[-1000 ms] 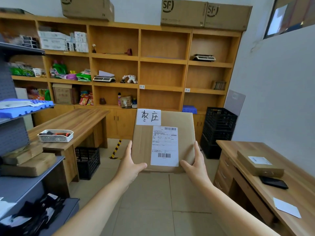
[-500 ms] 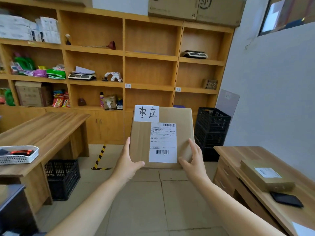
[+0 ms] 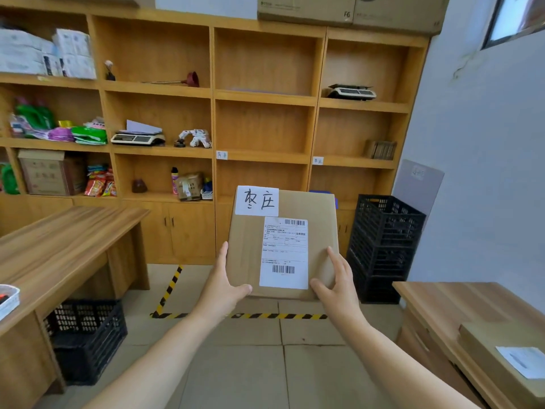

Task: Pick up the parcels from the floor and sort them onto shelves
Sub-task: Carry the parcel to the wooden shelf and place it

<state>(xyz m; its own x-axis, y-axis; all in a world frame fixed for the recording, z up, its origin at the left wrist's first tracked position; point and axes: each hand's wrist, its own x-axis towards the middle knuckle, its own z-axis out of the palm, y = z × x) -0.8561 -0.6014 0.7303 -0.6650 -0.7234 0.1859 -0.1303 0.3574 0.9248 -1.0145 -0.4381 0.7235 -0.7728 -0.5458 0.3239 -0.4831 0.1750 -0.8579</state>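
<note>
Hands first: our left hand (image 3: 224, 286) clasps the lower left edge of the cardboard parcel (image 3: 320, 246), thumb on its front face, and our right hand (image 3: 339, 286) clasps the lower right edge the same way. We hold the parcel upright in the air at mid-frame, its printed shipping label (image 3: 284, 252) and a handwritten white tag (image 3: 257, 201) facing us. At twelve o'clock beyond it stands the wooden shelving (image 3: 265, 97), with small paper tags (image 3: 318, 160) on the shelf edges. At three o'clock stacked black crates (image 3: 383, 246) sit by the wall. At nine o'clock we see a wooden desk (image 3: 59, 240); at five o'clock, another desk (image 3: 460, 302) carrying a flat box (image 3: 486, 340).
</note>
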